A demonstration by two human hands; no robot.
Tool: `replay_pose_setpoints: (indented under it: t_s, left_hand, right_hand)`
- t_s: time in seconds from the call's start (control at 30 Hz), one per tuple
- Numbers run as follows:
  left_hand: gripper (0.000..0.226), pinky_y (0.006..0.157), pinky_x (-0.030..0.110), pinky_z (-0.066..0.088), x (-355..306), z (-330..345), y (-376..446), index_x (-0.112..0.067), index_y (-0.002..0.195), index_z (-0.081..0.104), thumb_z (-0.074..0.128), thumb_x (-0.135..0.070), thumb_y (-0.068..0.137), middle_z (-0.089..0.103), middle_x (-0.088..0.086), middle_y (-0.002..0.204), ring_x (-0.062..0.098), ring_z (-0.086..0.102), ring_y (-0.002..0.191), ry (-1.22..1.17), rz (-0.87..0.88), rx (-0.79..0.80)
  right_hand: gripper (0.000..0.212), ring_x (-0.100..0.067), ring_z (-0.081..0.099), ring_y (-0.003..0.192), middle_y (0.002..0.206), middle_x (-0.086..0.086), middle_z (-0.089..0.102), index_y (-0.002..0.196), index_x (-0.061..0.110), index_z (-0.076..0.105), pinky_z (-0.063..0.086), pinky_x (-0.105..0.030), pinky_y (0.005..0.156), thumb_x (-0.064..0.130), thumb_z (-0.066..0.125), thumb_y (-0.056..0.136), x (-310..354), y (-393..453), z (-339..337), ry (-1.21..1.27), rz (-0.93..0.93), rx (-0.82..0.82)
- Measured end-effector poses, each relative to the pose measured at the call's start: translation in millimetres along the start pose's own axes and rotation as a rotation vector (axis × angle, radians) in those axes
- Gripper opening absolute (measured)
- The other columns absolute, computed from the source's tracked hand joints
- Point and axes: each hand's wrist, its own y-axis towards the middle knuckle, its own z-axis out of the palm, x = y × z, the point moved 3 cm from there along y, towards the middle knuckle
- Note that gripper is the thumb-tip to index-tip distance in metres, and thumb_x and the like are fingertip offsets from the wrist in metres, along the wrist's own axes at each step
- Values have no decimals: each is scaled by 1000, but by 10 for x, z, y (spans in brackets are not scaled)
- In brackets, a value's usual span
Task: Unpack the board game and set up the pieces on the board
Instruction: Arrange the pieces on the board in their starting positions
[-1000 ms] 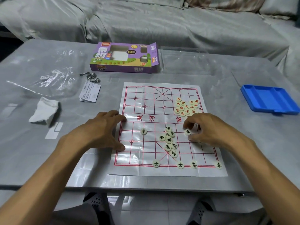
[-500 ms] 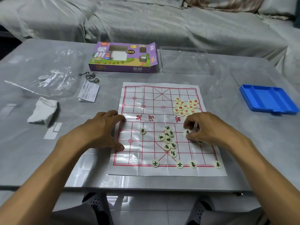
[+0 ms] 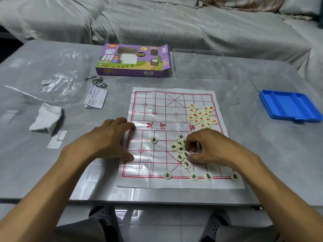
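My left hand [image 3: 106, 137]: fingers spread flat, pressing left edge of board [image 3: 157, 165] on worktop [image 3: 262, 154]. My right hand [image 3: 208, 149]: fingers curled over cluster of black-marked pcs [image 3: 180, 149] mid-board; grip on a pc – cannot tell, fingertips hide it. Red-marked pcs [image 3: 201, 116] heaped upper right of board. Four black pcs [image 3: 194, 176] along near edge row; one [image 3: 154, 140] apart, left-centre. Purple box [image 3: 132, 61] beyond board; blue tray [image 3: 288, 105] far right.

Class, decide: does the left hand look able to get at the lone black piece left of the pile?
Probably yes. The left hand rests on the board's edge, and bare board separates it from the lone black piece.
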Motion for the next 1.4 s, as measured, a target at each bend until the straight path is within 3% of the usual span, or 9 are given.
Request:
replay_pose_setpoints:
  t_s: [0.27,0.43,0.7,0.83,1.03,1.2,1.4]
  left_hand:
    - [103,112,44,33,5,1,-4,-36,147,22,79,-61,65,13,-7,159,23,17,144,-3,2,1]
    - [100,112,45,33,-10,-13,-21,-34,146,25,80,-58,65,16,-5,158,23,20,143,-6,11,-6]
    - [98,108,45,37,-4,-16,-13,-34,144,29,82,-56,64,20,-7,156,23,22,141,-6,9,-25]
    - [99,107,46,37,17,-7,3,-35,144,29,82,-57,63,20,-7,155,23,23,140,-7,9,-31]
    - [99,107,46,36,18,-2,17,-35,144,29,82,-56,63,20,-6,156,23,22,141,-8,10,-33]
    - [99,107,47,36,17,3,21,-35,144,28,81,-57,64,20,-6,156,24,22,141,2,7,-26]
    - [98,106,48,39,19,11,24,-34,143,30,82,-57,63,25,-7,152,24,26,138,5,16,-37]
  right_hand:
    - [23,-6,57,84,94,15,63,103,32,65,52,-27,73,37,71,82,20,9,16,-27,-29,-7]
    - [18,-5,55,81,87,14,62,96,30,64,48,-24,68,40,69,82,37,-9,-93,-52,-34,-88]
    - [16,-3,50,79,81,17,60,92,35,62,48,-26,68,47,64,82,534,-50,58,-40,-186,-144]
    - [16,-7,47,76,73,14,56,80,33,55,33,-22,59,47,61,79,691,-13,257,-79,-216,-177]
    - [19,-7,39,72,63,16,39,83,30,59,24,-14,59,49,61,80,785,10,397,-63,-256,-150]
    - [22,-9,42,75,69,13,46,89,31,62,40,-29,69,50,61,79,810,26,443,-58,-261,-154]
    - [25,-10,42,79,73,13,46,93,29,62,39,-29,70,51,60,81,823,46,444,-90,-251,-118]
